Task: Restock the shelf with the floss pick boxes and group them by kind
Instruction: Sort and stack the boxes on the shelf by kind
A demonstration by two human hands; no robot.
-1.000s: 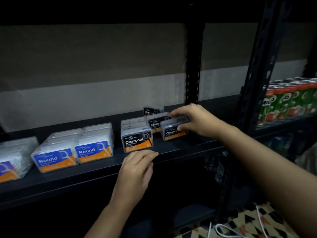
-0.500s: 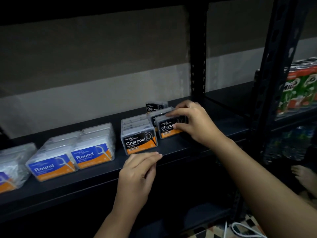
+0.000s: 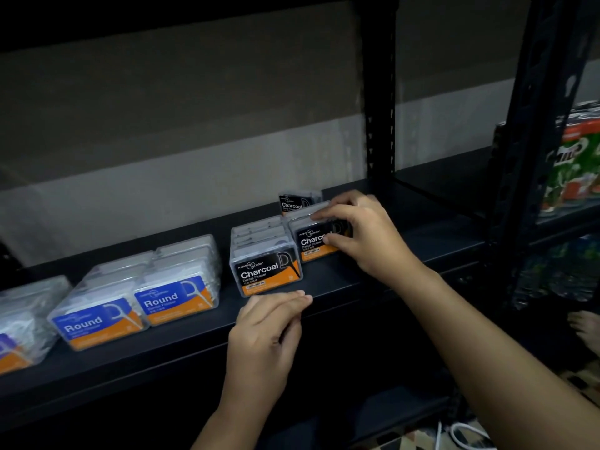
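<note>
Two Charcoal rows on shelf (image 3: 324,306), head view. Right hand (image 3: 367,235) pinches front Charcoal box (image 3: 311,241) of right row, fingers on top, thumb on label. Left hand (image 3: 266,332) flat, fingertips at shelf lip below left-row Charcoal box (image 3: 266,271). Step: squaring held box beside neighbour. Next: nudge flush with front. Open shelf right of hand; Round boxes (image 3: 175,295) left.

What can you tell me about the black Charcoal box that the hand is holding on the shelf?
The Charcoal box is a small clear plastic case with a black and orange label that reads "Charcoal" in white. It stands upright on the dark shelf, label facing out, just right of another row of Charcoal boxes. The right hand holds it, fingers on its top edge and thumb on its front. More boxes stand behind it.
</note>
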